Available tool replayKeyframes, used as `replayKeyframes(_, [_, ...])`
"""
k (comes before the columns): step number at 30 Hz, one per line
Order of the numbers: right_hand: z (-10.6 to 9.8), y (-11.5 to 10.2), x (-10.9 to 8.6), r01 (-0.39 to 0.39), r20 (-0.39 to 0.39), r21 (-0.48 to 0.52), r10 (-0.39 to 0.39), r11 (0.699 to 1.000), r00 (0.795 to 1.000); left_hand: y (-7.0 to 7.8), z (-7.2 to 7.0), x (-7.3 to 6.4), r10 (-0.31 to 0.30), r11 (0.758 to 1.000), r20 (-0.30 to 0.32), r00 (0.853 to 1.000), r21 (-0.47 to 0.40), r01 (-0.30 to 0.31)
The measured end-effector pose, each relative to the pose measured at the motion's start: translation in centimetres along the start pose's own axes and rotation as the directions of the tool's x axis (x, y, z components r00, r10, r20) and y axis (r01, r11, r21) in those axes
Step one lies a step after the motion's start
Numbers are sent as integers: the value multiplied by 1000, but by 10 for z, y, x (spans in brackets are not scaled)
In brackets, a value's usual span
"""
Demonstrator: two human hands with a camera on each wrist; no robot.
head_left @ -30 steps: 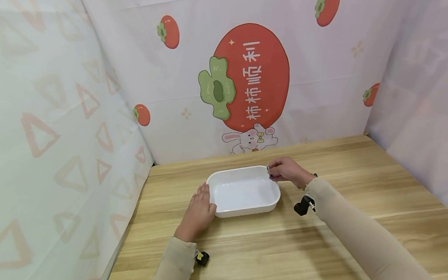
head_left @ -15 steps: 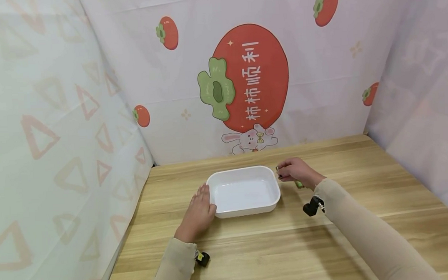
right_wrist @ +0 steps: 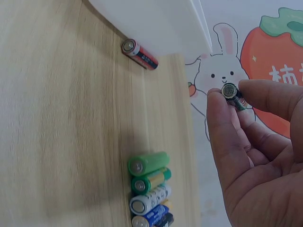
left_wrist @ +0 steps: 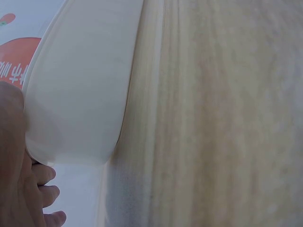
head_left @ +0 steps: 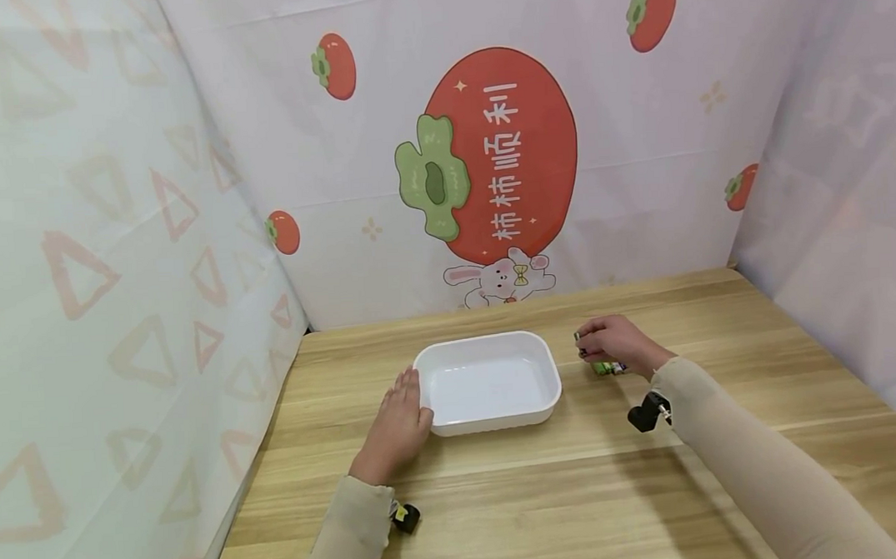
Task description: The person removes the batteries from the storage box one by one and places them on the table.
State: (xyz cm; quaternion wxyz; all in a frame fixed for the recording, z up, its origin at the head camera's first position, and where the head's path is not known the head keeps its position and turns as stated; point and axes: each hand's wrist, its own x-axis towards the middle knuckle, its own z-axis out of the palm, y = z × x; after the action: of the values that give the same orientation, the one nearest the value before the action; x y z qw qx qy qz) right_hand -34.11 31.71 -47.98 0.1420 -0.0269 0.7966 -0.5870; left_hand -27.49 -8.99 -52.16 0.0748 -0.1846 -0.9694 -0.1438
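Note:
Between the thumb and fingers of my right hand [head_left: 618, 342] is a small dark battery [right_wrist: 232, 93], held above the table with its round end showing in the right wrist view. Below that hand, a row of several batteries [right_wrist: 150, 189] in green, white, blue and other colours lies side by side; the hand partly covers them in the head view. My left hand [head_left: 398, 422] rests with fairly straight fingers against the left end of a white rectangular dish [head_left: 490, 424]. Close to the dish's right end lies a red-and-black battery [right_wrist: 140, 54], seen only in the right wrist view.
The wooden table [head_left: 518, 502] runs back to a white cloth [head_left: 373, 274] printed with persimmons and a rabbit. Cloth walls also stand at the left and right. A small black device is strapped at each wrist.
My right hand has moved right, from over the dish's right rim to beyond it, still pinching the battery. The battery row has come into view beneath it. My left hand and the dish stay put.

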Motion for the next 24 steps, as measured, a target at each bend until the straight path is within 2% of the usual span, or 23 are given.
replayKeyframes(24, [-47,21,-16,-29,-29,-92,27,995,999,2,-1,1,-20,1000,20,1000,1,20])
